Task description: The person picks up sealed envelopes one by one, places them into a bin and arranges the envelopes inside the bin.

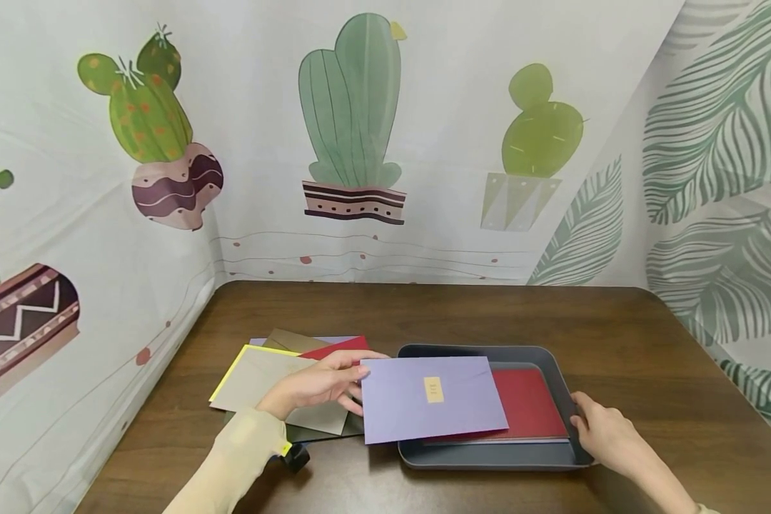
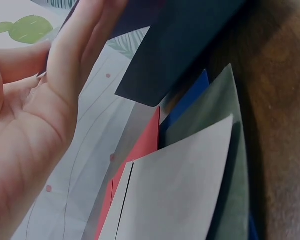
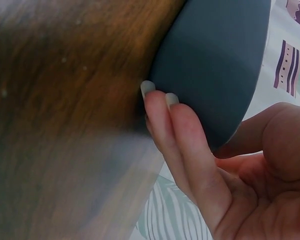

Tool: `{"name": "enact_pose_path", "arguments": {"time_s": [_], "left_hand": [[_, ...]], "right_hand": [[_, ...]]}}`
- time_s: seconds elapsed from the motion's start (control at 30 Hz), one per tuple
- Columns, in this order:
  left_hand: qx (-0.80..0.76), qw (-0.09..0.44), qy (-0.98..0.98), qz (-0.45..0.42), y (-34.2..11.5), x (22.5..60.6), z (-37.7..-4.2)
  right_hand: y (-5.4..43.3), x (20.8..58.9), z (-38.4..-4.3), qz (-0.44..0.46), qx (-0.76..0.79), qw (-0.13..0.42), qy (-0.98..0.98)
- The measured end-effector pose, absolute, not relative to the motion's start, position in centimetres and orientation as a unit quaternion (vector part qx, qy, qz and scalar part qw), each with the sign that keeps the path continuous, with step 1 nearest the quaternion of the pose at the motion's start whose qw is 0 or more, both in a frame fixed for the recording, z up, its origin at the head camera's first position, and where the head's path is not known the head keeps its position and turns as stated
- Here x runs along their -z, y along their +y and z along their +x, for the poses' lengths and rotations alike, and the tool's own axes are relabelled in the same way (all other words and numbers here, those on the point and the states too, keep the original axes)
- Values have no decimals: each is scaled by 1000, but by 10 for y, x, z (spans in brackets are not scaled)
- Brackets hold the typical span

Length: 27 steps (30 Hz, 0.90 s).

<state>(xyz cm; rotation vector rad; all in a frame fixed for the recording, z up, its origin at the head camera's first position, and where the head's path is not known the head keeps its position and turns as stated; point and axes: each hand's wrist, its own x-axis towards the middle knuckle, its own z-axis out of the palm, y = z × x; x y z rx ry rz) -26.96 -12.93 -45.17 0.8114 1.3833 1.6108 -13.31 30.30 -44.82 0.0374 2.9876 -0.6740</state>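
Note:
A lilac envelope (image 1: 405, 414) with a small tan label is pinched by its left edge between the thumb and fingers of my left hand (image 1: 328, 382). It slants over the left part of a dark grey rectangular tray (image 1: 482, 458). Inside the tray lies a red envelope (image 1: 532, 407), partly covered by the lilac one, with a pale edge showing beneath it. My right hand (image 1: 607, 432) grips the tray's right wall; in the right wrist view, the fingers (image 3: 190, 130) press on the outside of the tray (image 3: 210, 65).
Left of the tray lies a loose pile of envelopes or cards: a light grey one (image 1: 263, 378) on top, with red (image 1: 340, 347), brown (image 1: 292, 341), yellow, lilac and green ones around it. All rest on a brown wooden table (image 1: 462, 314). A cactus-print cloth (image 1: 450, 143) hangs behind.

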Motion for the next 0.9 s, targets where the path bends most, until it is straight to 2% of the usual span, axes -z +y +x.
{"name": "enact_pose_path", "arguments": {"time_s": [0.9], "left_hand": [[-615,422,610,269,-98,444,-271]], "right_hand": [[304,449,-134,5,199,30,980]]}}
